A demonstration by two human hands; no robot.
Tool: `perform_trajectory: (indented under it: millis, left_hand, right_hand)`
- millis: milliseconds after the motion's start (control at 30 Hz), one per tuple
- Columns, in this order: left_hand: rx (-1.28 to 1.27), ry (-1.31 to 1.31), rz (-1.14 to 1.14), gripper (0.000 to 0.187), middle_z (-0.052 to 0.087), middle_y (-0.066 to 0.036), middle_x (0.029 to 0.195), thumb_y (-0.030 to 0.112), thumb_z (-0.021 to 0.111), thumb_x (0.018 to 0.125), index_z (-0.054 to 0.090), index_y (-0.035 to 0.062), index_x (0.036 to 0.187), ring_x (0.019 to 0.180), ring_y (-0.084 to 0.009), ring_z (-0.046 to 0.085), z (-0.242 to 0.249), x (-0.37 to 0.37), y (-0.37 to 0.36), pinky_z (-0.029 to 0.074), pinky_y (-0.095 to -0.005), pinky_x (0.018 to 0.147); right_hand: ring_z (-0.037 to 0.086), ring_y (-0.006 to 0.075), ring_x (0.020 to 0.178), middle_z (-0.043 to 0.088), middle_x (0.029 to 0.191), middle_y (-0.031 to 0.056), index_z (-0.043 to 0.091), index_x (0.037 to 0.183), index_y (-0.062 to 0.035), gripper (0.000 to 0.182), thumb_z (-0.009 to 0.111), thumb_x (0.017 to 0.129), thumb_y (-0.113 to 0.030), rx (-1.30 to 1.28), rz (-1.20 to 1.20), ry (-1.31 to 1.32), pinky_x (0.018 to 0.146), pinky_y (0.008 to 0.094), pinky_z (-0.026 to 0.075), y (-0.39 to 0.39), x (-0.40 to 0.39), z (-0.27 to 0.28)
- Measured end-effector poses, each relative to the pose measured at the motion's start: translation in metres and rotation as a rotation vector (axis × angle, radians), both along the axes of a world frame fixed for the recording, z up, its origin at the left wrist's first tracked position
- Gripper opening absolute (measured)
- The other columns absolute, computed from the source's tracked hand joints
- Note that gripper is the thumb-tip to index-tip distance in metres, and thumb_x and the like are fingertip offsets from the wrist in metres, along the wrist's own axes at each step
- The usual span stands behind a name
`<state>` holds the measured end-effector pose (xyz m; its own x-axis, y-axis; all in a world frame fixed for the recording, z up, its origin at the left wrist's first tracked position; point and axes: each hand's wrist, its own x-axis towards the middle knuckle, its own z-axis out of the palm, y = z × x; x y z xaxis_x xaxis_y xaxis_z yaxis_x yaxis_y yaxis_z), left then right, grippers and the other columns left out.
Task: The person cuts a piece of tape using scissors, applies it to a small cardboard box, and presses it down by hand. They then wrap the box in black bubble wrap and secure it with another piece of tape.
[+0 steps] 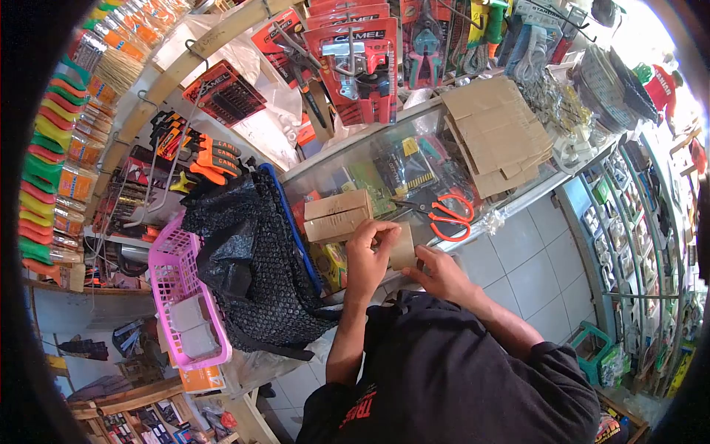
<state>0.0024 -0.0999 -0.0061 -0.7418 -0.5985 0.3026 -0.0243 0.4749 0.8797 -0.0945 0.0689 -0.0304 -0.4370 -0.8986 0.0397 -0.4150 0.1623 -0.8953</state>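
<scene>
My left hand (367,251) and right hand (438,272) are both clamped on a small box (401,244), held just above the worktop (518,194) edge: left fingers over its near top, right under its lower corner. It looks like thin cardboard, so light, stiffish, crushable; best gripped by opposite edges, not the flat faces. I can't tell if it's full. Just beyond, touching the left hand's far side, two more boxes (337,214) are stacked. Scissors (444,213) lie farther right on the glass, flat cartons (499,137) past them.
</scene>
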Motion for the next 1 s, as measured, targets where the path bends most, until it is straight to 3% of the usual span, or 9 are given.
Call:
perform_trajectory:
  millis: [67, 267, 367, 567, 667, 767, 867, 1000]
  left_hand:
    - [0.025, 0.018, 0.010, 0.011, 0.070, -0.008, 0.090, 0.011, 0.077, 0.098, 0.074, 0.0016, 0.103, 0.078, -0.0186, 0.064, 0.000, -0.001, 0.001, 0.050, -0.0331, 0.071]
    - [-0.237, 0.101, 0.066, 0.007, 0.069, -0.012, 0.102, 0.010, 0.073, 0.100, 0.072, 0.0030, 0.100, 0.091, -0.0284, 0.066, -0.007, -0.002, 0.001, 0.050, -0.0387, 0.079]
    - [-0.263, 0.119, 0.048, 0.006, 0.068, -0.015, 0.109, 0.009, 0.071, 0.101, 0.071, 0.0030, 0.101, 0.097, -0.0312, 0.068, -0.002, -0.002, 0.006, 0.053, -0.0394, 0.083]
    - [-0.144, 0.202, 0.018, 0.013, 0.071, -0.017, 0.115, 0.005, 0.069, 0.101, 0.064, -0.0003, 0.111, 0.108, -0.0348, 0.072, -0.033, 0.000, 0.021, 0.056, -0.0442, 0.096]
    - [-0.262, 0.225, 0.046, 0.015, 0.074, -0.015, 0.109, 0.004, 0.071, 0.100, 0.064, 0.0011, 0.113, 0.104, -0.0350, 0.073, -0.044, -0.001, 0.025, 0.056, -0.0450, 0.097]
    - [-0.346, 0.227, 0.061, 0.015, 0.075, -0.012, 0.106, 0.006, 0.072, 0.099, 0.065, 0.0032, 0.111, 0.102, -0.0334, 0.073, -0.043, -0.001, 0.022, 0.055, -0.0440, 0.096]
    - [-0.302, 0.176, 0.038, 0.011, 0.076, -0.010, 0.107, 0.008, 0.074, 0.098, 0.068, 0.0049, 0.107, 0.101, -0.0315, 0.073, -0.032, 0.002, 0.017, 0.055, -0.0428, 0.092]
    - [-0.240, 0.123, -0.028, 0.007, 0.077, -0.010, 0.111, 0.011, 0.074, 0.098, 0.070, 0.0069, 0.102, 0.100, -0.0306, 0.074, -0.013, 0.004, 0.010, 0.054, -0.0420, 0.088]
  right_hand:
    - [0.064, 0.0491, 0.085, 0.064, 0.090, 0.0257, 0.057, 0.097, 0.0043, 0.033, 0.078, 0.094, -0.021, -0.025, -0.011, -0.013, 0.071, 0.0524, 0.048, -0.001, 0.001, 0.002]
    - [0.064, 0.0489, 0.083, 0.064, 0.088, 0.0261, 0.057, 0.100, 0.0041, 0.034, 0.078, 0.095, -0.022, -0.042, 0.000, 0.000, 0.070, 0.0525, 0.048, -0.002, 0.000, -0.001]
    - [0.064, 0.0481, 0.083, 0.063, 0.087, 0.0260, 0.057, 0.099, 0.0035, 0.036, 0.079, 0.095, -0.025, 0.013, -0.016, -0.031, 0.071, 0.0526, 0.047, -0.002, 0.000, 0.001]
    - [0.068, 0.0450, 0.093, 0.069, 0.102, 0.0235, 0.063, 0.118, 0.0022, 0.043, 0.081, 0.092, -0.027, 0.038, -0.021, 0.103, 0.079, 0.0492, 0.053, 0.007, -0.008, 0.013]
    - [0.069, 0.0429, 0.103, 0.071, 0.114, 0.0220, 0.063, 0.130, -0.0010, 0.051, 0.082, 0.091, -0.028, -0.010, 0.031, 0.204, 0.088, 0.0476, 0.055, 0.013, -0.026, 0.021]
    - [0.069, 0.0419, 0.110, 0.071, 0.119, 0.0217, 0.065, 0.129, -0.0033, 0.047, 0.081, 0.091, -0.026, 0.071, 0.100, 0.203, 0.093, 0.0480, 0.055, 0.020, -0.042, 0.038]
    - [0.067, 0.0428, 0.113, 0.069, 0.122, 0.0226, 0.067, 0.125, -0.0040, 0.039, 0.079, 0.090, -0.019, 0.101, 0.046, 0.188, 0.095, 0.0487, 0.054, 0.025, -0.057, 0.036]
    - [0.062, 0.0442, 0.118, 0.066, 0.123, 0.0231, 0.068, 0.122, -0.0029, 0.038, 0.073, 0.084, -0.006, 0.122, -0.169, 0.404, 0.103, 0.0497, 0.050, 0.021, -0.083, 0.020]
